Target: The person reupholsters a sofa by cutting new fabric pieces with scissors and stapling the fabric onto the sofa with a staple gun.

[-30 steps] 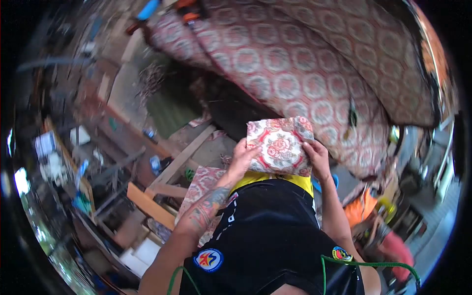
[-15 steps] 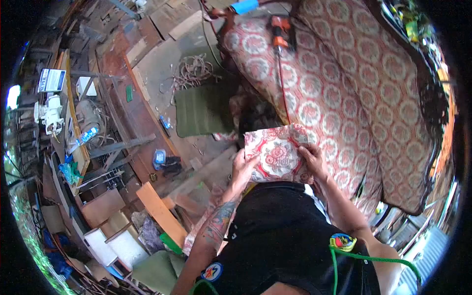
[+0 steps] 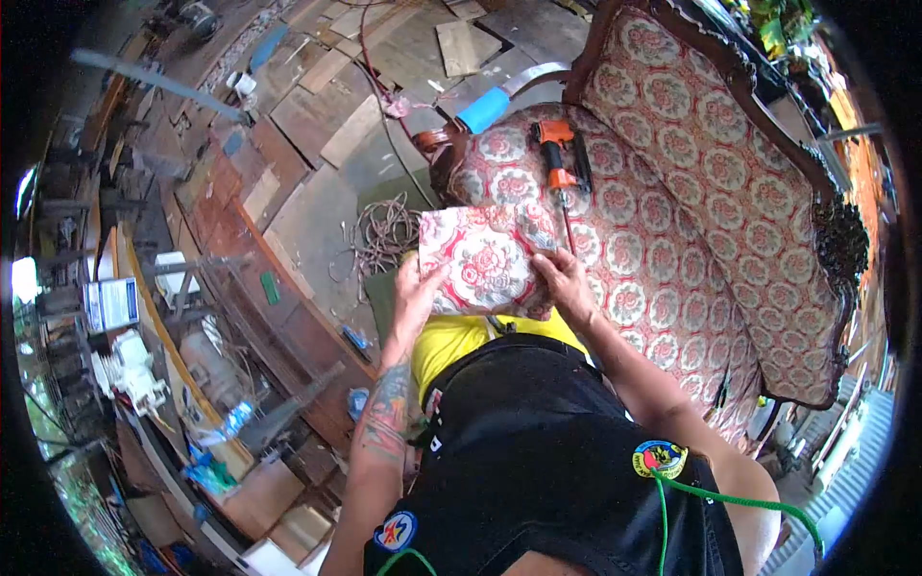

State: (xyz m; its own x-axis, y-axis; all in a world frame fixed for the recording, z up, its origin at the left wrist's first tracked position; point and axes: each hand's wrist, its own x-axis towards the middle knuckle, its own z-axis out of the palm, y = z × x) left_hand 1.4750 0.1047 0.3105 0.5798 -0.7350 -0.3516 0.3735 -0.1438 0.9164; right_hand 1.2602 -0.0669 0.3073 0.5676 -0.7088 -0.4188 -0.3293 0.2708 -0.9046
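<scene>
A piece of floral upholstery fabric, with red roses in a cream medallion, is held in front of my waist. My left hand grips its left edge, thumb on top. At the right edge, my right hand pinches the fabric between thumb and fingers. Beyond it stands a carved-wood sofa covered in a matching pattern. An orange and black staple gun lies on the sofa seat, its red hose running back toward the fabric. The undersides of the fabric and some fingers are hidden.
Coiled rope lies on the floor beside the sofa. A blue-wrapped sofa arm sticks out at the far end. Wooden boards cover the floor beyond. Cluttered timber and a white box are at left.
My view has shifted, and the fabric with both hands now appears farther left and higher. The fabric stays held at both edges. More of the sofa's far end and my yellow shorts show.
</scene>
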